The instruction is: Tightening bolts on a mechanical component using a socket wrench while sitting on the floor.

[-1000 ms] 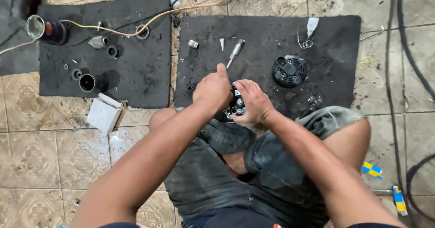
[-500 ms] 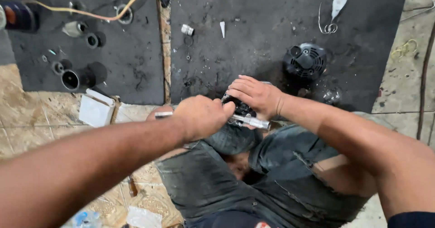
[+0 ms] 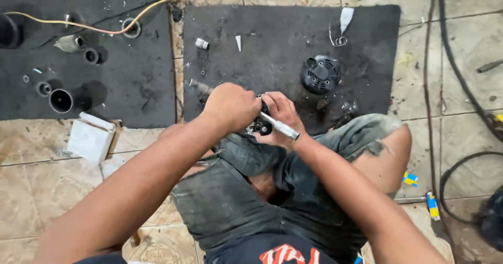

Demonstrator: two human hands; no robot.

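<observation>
Black motor part (image 3: 260,125) sits clamped between our hands above the lap. Left hand (image 3: 230,106) fists around it; right hand (image 3: 280,118) grips a silver tool (image 3: 280,126).

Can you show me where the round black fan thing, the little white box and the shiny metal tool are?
Round black fan part (image 3: 320,73): head view, on its slotted top.
White box (image 3: 91,137): head view, on its top face.
Metal tool (image 3: 282,127): head view, on its shiny shaft by the right hand (image 3: 280,118).
</observation>
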